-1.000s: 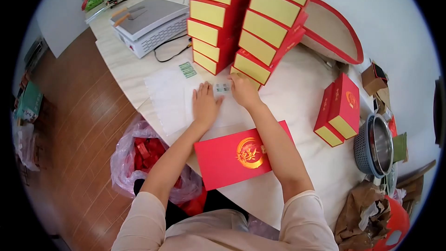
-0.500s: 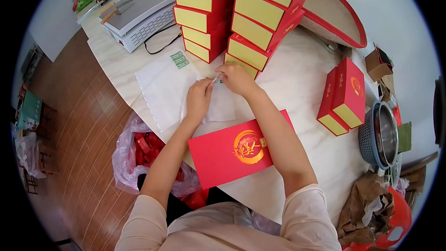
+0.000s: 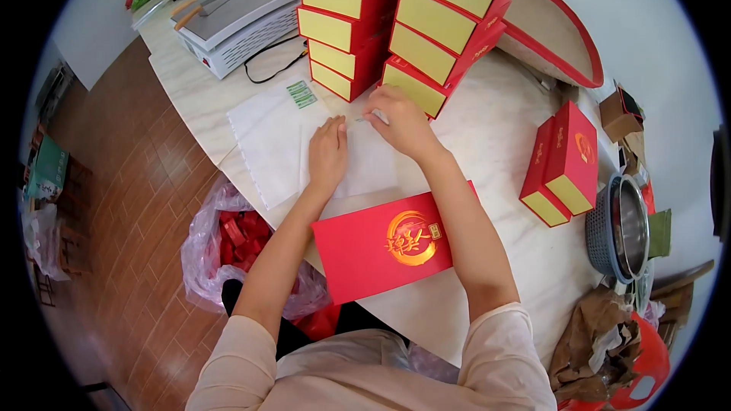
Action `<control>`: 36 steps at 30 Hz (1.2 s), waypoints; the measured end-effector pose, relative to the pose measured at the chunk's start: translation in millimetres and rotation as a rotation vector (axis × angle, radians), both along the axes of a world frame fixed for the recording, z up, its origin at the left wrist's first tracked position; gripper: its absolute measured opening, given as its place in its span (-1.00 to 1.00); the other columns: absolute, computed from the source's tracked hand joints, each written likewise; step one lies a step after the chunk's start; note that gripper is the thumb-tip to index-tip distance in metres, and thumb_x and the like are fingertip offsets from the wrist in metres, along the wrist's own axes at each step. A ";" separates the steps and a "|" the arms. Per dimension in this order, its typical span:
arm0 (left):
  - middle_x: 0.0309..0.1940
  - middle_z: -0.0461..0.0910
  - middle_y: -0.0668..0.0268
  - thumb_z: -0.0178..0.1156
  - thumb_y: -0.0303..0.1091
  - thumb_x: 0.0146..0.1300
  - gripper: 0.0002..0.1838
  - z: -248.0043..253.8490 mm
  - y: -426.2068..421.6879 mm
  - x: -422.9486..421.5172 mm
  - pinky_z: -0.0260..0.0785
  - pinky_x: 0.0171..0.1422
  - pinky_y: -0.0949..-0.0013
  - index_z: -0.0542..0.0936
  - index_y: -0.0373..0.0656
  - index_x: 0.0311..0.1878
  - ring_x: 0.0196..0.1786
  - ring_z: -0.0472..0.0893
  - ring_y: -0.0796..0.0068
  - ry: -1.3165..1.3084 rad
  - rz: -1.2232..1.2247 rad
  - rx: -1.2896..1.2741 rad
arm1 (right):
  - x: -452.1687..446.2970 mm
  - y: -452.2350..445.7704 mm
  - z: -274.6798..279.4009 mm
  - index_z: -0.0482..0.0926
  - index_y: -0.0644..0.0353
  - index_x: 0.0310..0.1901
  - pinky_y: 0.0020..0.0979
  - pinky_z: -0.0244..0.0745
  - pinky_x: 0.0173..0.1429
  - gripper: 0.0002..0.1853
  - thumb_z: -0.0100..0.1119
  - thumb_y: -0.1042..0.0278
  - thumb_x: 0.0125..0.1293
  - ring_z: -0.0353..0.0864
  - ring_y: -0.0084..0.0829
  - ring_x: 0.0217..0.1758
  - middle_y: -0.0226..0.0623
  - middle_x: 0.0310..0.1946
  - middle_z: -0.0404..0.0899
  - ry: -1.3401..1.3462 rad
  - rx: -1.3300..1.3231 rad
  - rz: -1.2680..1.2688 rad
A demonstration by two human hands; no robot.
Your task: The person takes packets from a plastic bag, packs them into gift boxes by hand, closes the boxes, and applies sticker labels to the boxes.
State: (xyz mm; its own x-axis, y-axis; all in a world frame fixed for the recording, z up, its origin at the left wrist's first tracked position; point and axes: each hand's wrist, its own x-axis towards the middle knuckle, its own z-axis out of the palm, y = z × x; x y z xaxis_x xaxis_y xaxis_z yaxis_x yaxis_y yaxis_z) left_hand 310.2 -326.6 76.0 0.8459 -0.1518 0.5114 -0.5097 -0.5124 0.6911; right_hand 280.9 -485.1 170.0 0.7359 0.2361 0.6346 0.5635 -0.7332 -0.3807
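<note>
My left hand (image 3: 327, 154) lies flat on white sheets of paper (image 3: 266, 144), its fingers stretched out and holding nothing. To its right, my right hand (image 3: 402, 123) is closed in a pinch on a small whitish and green label, mostly hidden by the fingers. Several green labels (image 3: 301, 94) are on the sheet's upper part, beyond my left hand. Below both hands, a red gift box (image 3: 358, 247) with a gold emblem lies at the table's near edge, partly under my right forearm.
Tall stacks of red and yellow boxes (image 3: 434, 19) rise just beyond my hands. Two more boxes (image 3: 562, 164) stand at right, near nested basins (image 3: 620, 221). A grey-topped appliance (image 3: 240, 19) sits back left. A plastic bag with red items (image 3: 244, 247) is beside the table.
My hands have come apart: the left has opened flat on the paper, and the right has moved slightly right with the small label. The view has shifted a little.
</note>
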 end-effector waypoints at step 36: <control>0.09 0.55 0.18 -0.33 -0.07 0.55 -0.49 25.7 86.8 -207.9 0.29 0.28 0.45 0.47 -0.27 0.16 0.11 0.53 0.45 0.832 -0.490 -0.846 | -194.7 86.2 -5.5 0.32 0.19 0.24 -0.34 0.28 0.09 -0.57 0.05 0.59 0.34 0.32 -0.36 -0.08 -0.36 -0.26 0.48 0.659 0.378 0.011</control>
State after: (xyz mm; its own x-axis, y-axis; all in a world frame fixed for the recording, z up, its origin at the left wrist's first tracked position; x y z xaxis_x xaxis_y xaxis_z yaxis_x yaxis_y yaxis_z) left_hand 102.3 -239.8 101.7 0.9037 -0.4250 -0.0523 0.2208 0.3578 0.9073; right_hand 86.3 -398.9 164.4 0.9897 0.0990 0.1033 0.1385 -0.4815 -0.8654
